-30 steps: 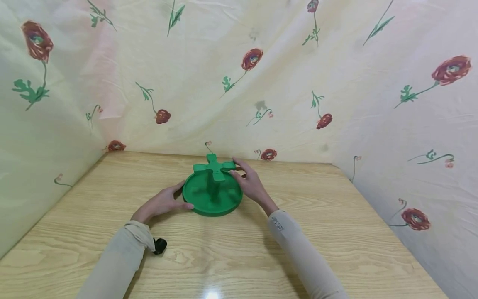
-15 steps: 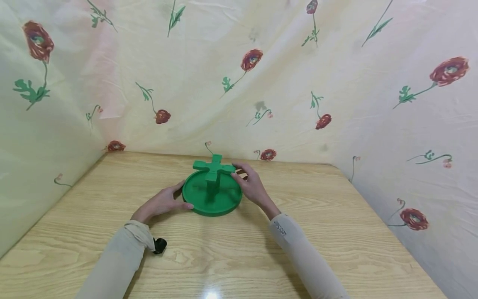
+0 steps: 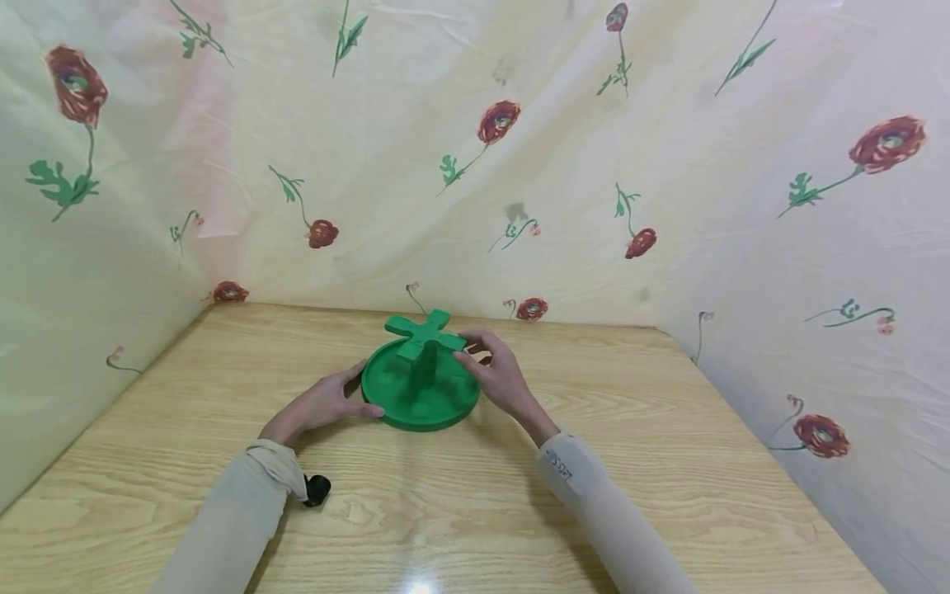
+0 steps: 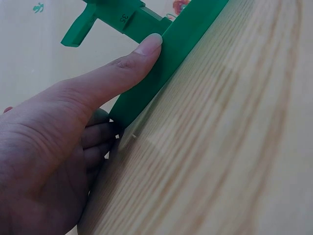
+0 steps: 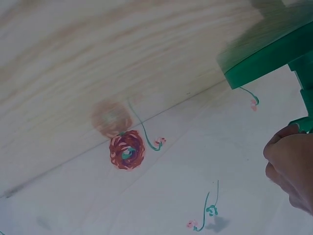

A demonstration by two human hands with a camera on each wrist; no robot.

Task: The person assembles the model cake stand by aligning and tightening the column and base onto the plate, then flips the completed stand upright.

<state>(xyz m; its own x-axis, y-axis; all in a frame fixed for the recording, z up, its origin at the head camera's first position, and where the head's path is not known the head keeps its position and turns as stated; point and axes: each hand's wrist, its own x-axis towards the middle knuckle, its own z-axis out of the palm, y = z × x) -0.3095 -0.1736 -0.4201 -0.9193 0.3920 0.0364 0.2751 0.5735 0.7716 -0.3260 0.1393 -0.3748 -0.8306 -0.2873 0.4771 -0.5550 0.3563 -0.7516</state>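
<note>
A round green tray (image 3: 404,419) with a raised rim stands on the table. From its middle rises a green post (image 3: 423,375), topped by a green four-armed cross (image 3: 425,332). My left hand (image 3: 326,402) grips the tray's left side; in the left wrist view its thumb lies on the green rim (image 4: 142,98) and the fingers reach low around the edge. Between thumb and fingers, my right hand (image 3: 499,375) pinches the right arm of the cross. The right wrist view shows curled fingers (image 5: 283,156) at that arm, mostly covering it.
The wood-grain table (image 3: 475,511) meets a flower-printed cloth (image 3: 416,165) behind the tray, and cloth also hangs along both sides. A small black object (image 3: 317,490) sits by the left cuff.
The cross has turned clockwise as seen from above, and the right hand has come slightly nearer with its arm. The left hand and the tray have stayed in place.
</note>
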